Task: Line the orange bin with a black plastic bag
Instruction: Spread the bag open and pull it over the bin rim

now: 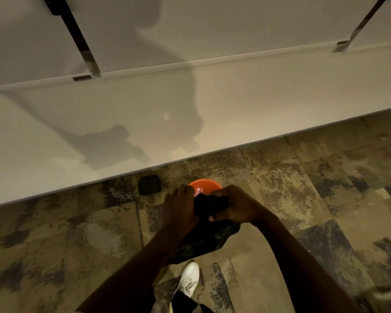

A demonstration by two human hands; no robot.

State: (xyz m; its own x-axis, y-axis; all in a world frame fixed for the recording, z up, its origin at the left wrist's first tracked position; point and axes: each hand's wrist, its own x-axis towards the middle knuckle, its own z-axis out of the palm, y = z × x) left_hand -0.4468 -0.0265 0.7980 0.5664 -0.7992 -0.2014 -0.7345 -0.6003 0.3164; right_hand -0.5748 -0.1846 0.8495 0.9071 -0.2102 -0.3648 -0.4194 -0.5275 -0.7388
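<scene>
Both hands [178, 208] [235, 205] bunch black bag [208, 240], trailing downward.

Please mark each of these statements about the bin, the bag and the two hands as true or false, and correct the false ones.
1. The orange bin stands on the patterned carpet. True.
2. The black bag already lines the bin. False: it is bunched in the hands, above the bin.
3. Both the left hand and the right hand grip the bag. True.
4. The bin stands on the white table. False: it is on the floor, near the table edge.
5. A white shoe shows below the bag. True.
</scene>
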